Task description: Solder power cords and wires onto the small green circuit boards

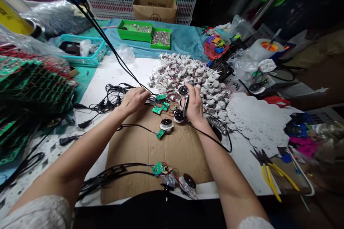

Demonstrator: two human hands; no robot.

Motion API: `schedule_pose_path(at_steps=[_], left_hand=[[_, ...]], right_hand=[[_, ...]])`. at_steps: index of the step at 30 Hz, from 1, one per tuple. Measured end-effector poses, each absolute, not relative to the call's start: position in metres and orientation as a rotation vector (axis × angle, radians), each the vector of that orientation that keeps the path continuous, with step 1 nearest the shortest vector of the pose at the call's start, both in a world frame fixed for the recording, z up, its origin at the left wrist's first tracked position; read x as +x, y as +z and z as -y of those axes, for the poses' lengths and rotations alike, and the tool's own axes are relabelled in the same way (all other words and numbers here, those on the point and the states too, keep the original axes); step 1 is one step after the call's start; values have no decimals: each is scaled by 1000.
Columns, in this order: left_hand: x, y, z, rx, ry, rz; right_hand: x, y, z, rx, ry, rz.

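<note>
At three o'clock, just off centre, the right hand (195, 107) closes around a slim black pen-like tool (186, 106), its long axis running from one o'clock to seven; which end is the tip is hard to make out. At nine o'clock, the left hand (135, 99) pinches its fingers together; whatever it grips is hidden. Black cables (122, 64) above it leave the frame toward eleven o'clock.

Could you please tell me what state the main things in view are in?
Right hand, closed around a black tool
Left hand, fingers bent, grip unclear
Green trays, uncovered, holding small metal parts
Carton, upright, open-topped
White parts, loosely heaped
Cardboard sheet, lying flat
Pliers, lying down, unheld
</note>
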State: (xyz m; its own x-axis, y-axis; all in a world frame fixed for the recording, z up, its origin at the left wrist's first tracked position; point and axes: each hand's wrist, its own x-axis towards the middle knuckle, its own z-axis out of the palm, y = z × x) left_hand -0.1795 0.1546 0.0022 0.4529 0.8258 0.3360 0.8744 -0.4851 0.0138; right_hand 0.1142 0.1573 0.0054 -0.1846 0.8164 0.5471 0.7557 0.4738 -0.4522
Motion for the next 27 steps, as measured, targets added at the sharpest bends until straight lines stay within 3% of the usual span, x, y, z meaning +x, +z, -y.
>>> schedule_pose_path(at_steps=[8, 16, 27], left_hand=[[-148, 18, -99, -2436, -719, 1829], [-91, -6, -38, -2833, -899, 2452], [-82, 1, -12, -3208, -1027, 2126]], right_hand=[[125, 14, -138, -1277, 114, 1982], [129, 6, -48, -1160, 124, 1938], [117, -30, 5, -1272, 347, 2047]])
